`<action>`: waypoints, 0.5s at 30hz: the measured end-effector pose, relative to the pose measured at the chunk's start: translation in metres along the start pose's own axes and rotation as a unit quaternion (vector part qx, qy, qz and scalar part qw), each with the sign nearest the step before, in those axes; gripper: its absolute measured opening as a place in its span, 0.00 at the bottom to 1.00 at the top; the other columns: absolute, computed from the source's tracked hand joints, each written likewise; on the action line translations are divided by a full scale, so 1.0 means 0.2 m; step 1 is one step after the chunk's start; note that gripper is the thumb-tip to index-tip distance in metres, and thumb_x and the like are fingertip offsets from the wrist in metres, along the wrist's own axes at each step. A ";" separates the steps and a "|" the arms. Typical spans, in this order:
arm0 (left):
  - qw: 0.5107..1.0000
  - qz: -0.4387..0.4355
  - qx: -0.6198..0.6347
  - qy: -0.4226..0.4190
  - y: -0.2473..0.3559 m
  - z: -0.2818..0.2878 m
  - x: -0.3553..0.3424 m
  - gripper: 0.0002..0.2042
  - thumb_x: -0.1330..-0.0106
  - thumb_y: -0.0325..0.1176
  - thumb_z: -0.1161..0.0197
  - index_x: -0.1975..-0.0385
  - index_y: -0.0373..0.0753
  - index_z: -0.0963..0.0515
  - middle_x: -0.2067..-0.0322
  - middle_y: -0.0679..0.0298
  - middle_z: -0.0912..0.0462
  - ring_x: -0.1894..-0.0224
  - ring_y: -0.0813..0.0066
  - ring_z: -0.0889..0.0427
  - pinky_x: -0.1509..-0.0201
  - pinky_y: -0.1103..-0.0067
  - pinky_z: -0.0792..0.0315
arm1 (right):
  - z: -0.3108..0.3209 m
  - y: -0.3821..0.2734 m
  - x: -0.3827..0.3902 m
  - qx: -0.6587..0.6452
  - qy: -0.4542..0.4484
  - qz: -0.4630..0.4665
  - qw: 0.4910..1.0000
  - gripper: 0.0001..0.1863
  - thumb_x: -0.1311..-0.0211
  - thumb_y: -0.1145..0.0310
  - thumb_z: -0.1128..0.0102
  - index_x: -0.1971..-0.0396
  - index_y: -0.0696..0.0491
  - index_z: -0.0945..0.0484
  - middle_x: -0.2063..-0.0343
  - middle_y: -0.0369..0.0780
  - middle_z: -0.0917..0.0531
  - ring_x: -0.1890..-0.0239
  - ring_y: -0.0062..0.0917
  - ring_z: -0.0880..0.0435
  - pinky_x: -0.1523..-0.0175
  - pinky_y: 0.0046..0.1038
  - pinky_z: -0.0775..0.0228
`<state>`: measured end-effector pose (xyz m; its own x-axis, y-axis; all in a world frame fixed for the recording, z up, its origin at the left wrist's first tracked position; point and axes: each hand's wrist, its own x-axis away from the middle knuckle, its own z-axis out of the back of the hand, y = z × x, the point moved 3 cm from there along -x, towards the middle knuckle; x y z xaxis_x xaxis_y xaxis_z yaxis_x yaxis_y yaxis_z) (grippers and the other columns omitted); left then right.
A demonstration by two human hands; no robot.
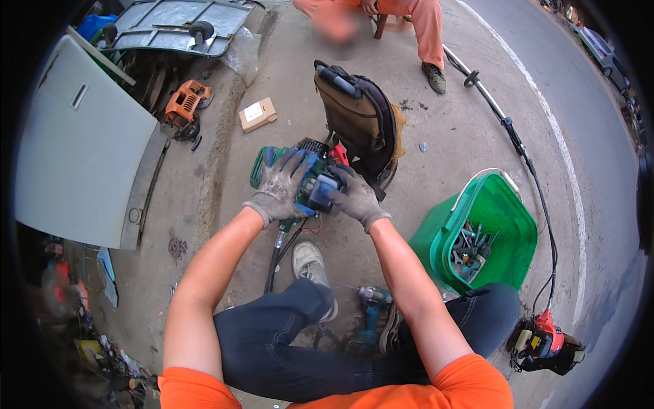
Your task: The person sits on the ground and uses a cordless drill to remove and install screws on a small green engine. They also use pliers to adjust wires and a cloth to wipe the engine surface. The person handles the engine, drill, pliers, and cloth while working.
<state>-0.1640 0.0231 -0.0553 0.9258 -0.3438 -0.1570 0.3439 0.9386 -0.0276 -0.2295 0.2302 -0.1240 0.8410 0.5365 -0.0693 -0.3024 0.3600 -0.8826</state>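
A small green and black engine unit with a red part sits on the concrete in front of me, attached to a brown backpack frame. My left hand, in a grey and blue work glove, lies flat over the engine's left side and grips its body. My right hand, also gloved, grips a dark part on the engine's right side. A black hose runs from the engine down toward my shoe.
A green bucket of tools stands at my right. A cordless drill lies between my legs. A long trimmer shaft leads to a red engine. A cardboard box, an orange engine and a seated person's legs are farther off.
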 end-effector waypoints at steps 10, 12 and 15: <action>0.981 0.190 0.004 0.027 -0.09 -0.02 -0.01 0.37 0.39 0.61 0.29 0.29 0.57 0.28 0.27 0.42 0.38 0.24 0.40 0.43 0.20 0.51 0.52 | -0.04 0.13 0.07 -0.366 0.091 -0.145 0.915 0.34 0.26 0.53 0.36 0.30 0.61 0.29 0.39 0.43 0.20 0.40 0.24 0.22 0.34 0.27 0.31; 0.975 0.216 0.046 0.001 -0.08 0.00 -0.09 0.33 0.34 0.61 0.33 0.30 0.58 0.26 0.28 0.42 0.36 0.25 0.43 0.38 0.21 0.55 0.46 | 0.04 0.26 0.16 -0.261 0.166 -0.223 0.925 0.32 0.26 0.52 0.37 0.34 0.62 0.26 0.49 0.40 0.15 0.50 0.20 0.19 0.43 0.21 0.27; 0.976 0.211 0.047 -0.025 -0.10 -0.02 -0.11 0.32 0.32 0.60 0.35 0.30 0.58 0.27 0.27 0.45 0.34 0.25 0.45 0.37 0.22 0.55 0.45 | 0.04 0.42 0.34 -0.165 0.062 -0.326 0.929 0.28 0.28 0.51 0.37 0.41 0.59 0.20 0.60 0.40 0.12 0.60 0.24 0.15 0.52 0.29 0.23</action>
<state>-0.1917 0.0125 -0.0556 0.9939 0.0687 -0.0861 -0.0581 0.9911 0.1195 -0.2018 0.3023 -0.2002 0.8484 0.1865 0.4954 0.4264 0.3139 -0.8483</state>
